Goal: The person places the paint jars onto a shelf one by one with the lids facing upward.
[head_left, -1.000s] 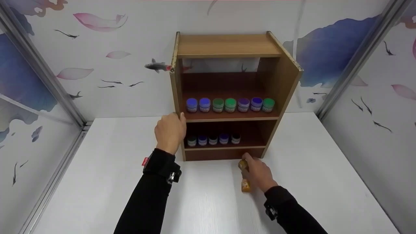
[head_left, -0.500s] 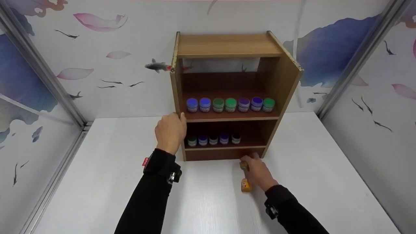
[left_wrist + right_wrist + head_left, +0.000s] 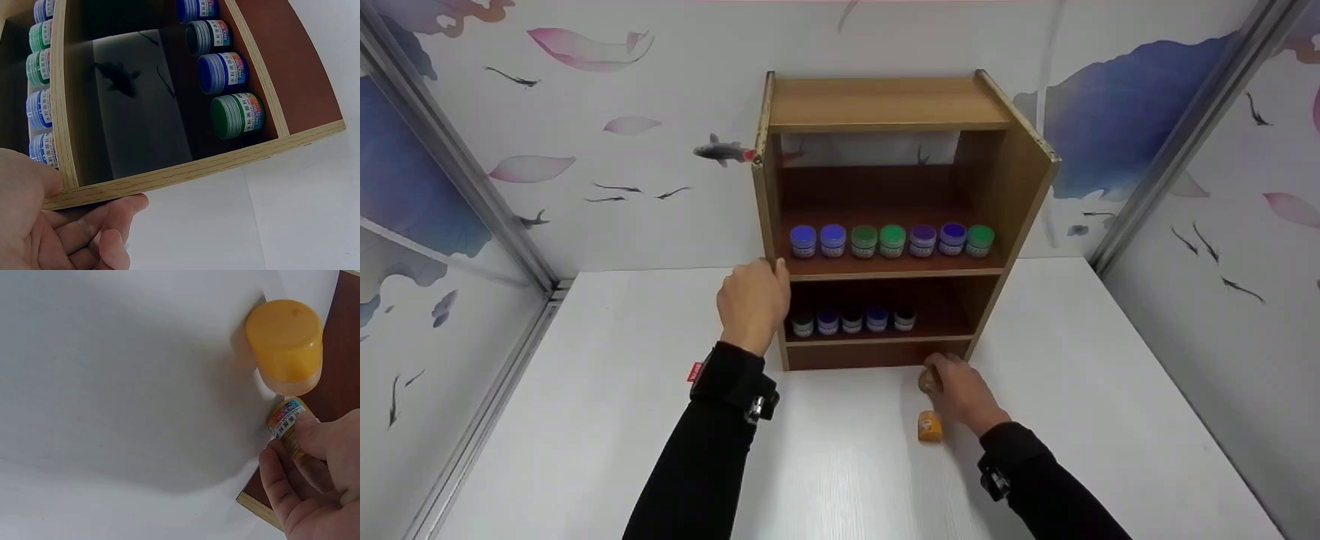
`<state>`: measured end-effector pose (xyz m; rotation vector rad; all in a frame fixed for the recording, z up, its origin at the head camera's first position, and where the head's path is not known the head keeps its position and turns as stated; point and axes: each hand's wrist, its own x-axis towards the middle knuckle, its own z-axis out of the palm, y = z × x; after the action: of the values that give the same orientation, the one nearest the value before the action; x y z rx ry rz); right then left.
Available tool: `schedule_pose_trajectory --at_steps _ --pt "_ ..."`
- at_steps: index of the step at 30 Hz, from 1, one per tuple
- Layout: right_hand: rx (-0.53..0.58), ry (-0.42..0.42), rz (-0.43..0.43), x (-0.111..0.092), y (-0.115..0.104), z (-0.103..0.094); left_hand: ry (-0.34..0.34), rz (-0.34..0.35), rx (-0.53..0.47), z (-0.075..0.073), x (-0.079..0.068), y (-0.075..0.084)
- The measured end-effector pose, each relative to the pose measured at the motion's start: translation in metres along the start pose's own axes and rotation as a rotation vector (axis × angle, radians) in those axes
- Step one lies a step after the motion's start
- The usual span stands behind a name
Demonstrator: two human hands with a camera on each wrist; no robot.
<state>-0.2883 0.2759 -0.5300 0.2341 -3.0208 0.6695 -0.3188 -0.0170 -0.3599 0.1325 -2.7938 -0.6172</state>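
Note:
My left hand [image 3: 753,306] grips the left side panel of a small wooden shelf [image 3: 889,105]; in the left wrist view its thumb lies inside and the fingers outside the panel. In front of the shelf's lower right corner, my right hand [image 3: 960,394] pinches a small yellow paint jar [image 3: 288,423] between thumb and fingers. Part of that jar is hidden by the hand. Nearer to me, a second paint jar, orange-yellow [image 3: 930,427], is on the white table, apart from the hand. Its smooth end faces the camera in the right wrist view.
Several blue, green and purple paint jars [image 3: 892,241] stand in a row on the upper shelf board. More dark-lidded jars [image 3: 852,322] line the lower board, left of its right end. A patterned wall [image 3: 660,150] rises behind. A small red tag [image 3: 695,371] shows beside the left wrist.
My right hand, with the yellow jar, has shifted slightly to the right, and its fingers have changed position on the jar. The left hand keeps its grip on the shelf.

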Motion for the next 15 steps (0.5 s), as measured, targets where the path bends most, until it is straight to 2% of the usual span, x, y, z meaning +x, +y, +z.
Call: schedule_pose_trajectory --at_steps 10,15 --pt "-0.027 -0.051 -0.013 0.003 0.001 -0.011 -0.011 -0.006 0.000 0.002 0.002 -0.002" --pt "-0.007 -0.041 -0.034 0.002 -0.001 -0.018 -0.011 -0.011 -0.007 0.002 0.002 -0.001"
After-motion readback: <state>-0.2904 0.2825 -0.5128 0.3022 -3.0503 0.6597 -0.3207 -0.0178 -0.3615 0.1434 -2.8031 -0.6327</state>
